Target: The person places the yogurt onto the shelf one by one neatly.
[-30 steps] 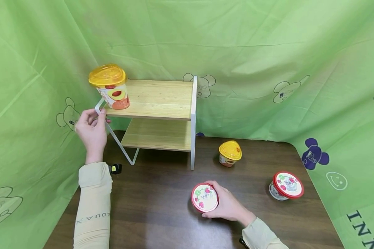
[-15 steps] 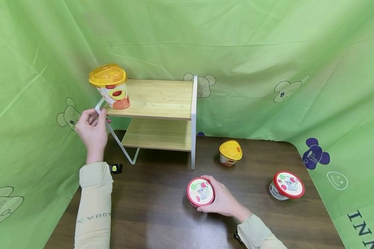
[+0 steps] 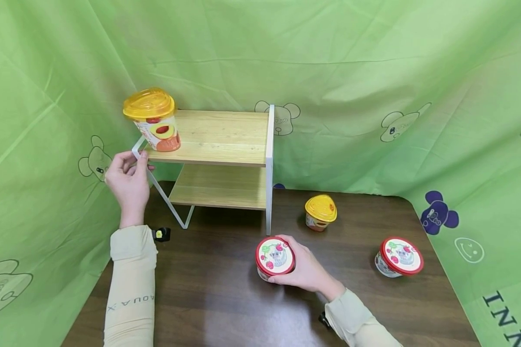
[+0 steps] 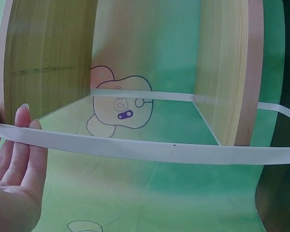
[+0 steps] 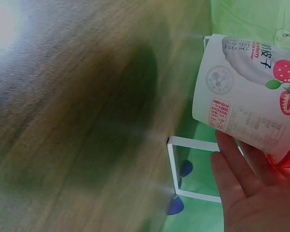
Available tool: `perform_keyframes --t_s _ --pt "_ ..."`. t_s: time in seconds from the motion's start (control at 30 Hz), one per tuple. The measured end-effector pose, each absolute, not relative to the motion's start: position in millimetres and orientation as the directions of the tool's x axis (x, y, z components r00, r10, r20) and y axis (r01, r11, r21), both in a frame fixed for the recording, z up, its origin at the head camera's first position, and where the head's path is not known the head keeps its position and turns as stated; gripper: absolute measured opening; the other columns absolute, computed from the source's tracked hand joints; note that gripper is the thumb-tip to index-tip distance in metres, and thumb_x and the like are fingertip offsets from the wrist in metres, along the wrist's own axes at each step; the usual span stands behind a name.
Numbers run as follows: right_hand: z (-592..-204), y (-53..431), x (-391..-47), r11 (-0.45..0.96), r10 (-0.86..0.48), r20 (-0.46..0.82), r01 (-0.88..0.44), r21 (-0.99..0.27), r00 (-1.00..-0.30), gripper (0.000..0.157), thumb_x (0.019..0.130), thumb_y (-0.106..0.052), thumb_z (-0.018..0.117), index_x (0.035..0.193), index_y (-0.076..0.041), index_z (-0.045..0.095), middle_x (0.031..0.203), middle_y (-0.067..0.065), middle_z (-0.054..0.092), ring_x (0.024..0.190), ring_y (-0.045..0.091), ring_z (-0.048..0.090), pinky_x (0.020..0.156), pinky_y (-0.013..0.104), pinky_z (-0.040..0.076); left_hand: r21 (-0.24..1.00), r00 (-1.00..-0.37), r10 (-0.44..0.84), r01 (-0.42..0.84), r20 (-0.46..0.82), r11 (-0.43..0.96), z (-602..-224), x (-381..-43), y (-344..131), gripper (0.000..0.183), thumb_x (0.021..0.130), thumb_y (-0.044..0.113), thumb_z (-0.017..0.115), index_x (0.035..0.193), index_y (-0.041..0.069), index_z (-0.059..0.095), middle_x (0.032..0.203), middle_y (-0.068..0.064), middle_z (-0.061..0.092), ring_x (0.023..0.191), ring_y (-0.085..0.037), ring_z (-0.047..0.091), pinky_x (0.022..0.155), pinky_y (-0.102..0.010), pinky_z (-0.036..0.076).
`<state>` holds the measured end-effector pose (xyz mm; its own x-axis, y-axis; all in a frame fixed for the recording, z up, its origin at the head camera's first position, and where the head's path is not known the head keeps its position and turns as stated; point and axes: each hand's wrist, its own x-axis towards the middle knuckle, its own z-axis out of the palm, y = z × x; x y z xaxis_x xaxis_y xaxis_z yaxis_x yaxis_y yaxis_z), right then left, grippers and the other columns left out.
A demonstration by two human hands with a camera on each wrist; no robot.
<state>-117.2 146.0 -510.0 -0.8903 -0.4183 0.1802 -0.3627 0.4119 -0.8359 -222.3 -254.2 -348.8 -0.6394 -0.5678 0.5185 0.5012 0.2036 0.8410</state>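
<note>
My left hand (image 3: pixel 129 180) grips the white metal frame (image 4: pixel 135 149) of a small two-tier wooden shelf (image 3: pixel 226 137) at its upper front left corner. In the left wrist view, the fingers (image 4: pixel 21 154) pass behind the frame bar. A peach-print cup with a yellow lid (image 3: pixel 154 120) stands on the top board, just above that hand. My right hand (image 3: pixel 306 267) holds a strawberry-print tub with a red lid (image 3: pixel 275 258), fingers and thumb round its side. The right wrist view shows the tub (image 5: pixel 246 92) raised over the table, its shadow below.
To the right of the shelf, a second yellow-lidded cup (image 3: pixel 320 213) stands on the dark wooden table (image 3: pixel 226 308). Another red-lidded tub (image 3: pixel 398 258) sits farther right, near the table's edge. Green cloth (image 3: pixel 351 58) with printed bears hangs at the back and sides.
My right hand has moved the red-lidded tub a little to the left and away from me, toward the shelf. The left hand has stayed on the frame.
</note>
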Motion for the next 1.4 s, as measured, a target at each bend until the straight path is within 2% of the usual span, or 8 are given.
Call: perform_keyframes --t_s 0.23,0.53,0.9,1.4 --pt "-507 143 -121 0.400 -0.403 0.156 -0.327 -0.856 -0.902 0.097 0.062 -0.052 0.097 0.141 -0.029 0.045 0.120 -0.016 0.063 0.106 0.008 0.061 0.094 0.035 0.055 0.847 -0.641 -0.572 0.487 0.511 0.212 -348 -223 -254 0.020 0.093 0.006 0.075 0.105 -0.009 0.068 0.099 -0.013 0.074 0.061 -0.015 0.067 0.061 -0.022 0.061" --pt "-500 137 -126 0.388 -0.391 0.149 -0.309 -0.868 -0.908 0.097 0.061 -0.048 0.099 0.138 -0.028 0.044 0.119 -0.015 0.063 0.106 0.008 0.062 0.094 0.034 0.055 0.851 -0.646 -0.571 0.479 0.507 0.214 -348 -221 -254 0.020 0.093 0.007 0.075 0.105 -0.008 0.068 0.101 -0.013 0.074 0.064 -0.015 0.068 0.063 -0.022 0.061" --pt "-497 132 -130 0.328 -0.443 0.188 -0.354 -0.876 -0.876 0.098 0.064 -0.047 0.098 0.141 -0.027 0.042 0.124 -0.013 0.062 0.109 0.011 0.061 0.096 0.036 0.055 0.861 -0.654 -0.578 0.469 0.487 0.196 -348 -221 -254 0.015 0.093 0.009 0.076 0.102 -0.002 0.070 0.102 -0.014 0.074 0.065 -0.016 0.068 0.064 -0.022 0.061" --pt "-480 122 -142 0.327 -0.500 0.242 -0.440 -0.836 -0.831 0.099 0.065 -0.051 0.096 0.144 -0.025 0.043 0.123 -0.013 0.062 0.110 0.009 0.061 0.096 0.035 0.055 0.845 -0.648 -0.578 0.513 0.496 0.150 -350 -222 -254 0.012 0.092 0.006 0.076 0.099 -0.002 0.071 0.097 -0.014 0.074 0.062 -0.016 0.066 0.061 -0.022 0.060"
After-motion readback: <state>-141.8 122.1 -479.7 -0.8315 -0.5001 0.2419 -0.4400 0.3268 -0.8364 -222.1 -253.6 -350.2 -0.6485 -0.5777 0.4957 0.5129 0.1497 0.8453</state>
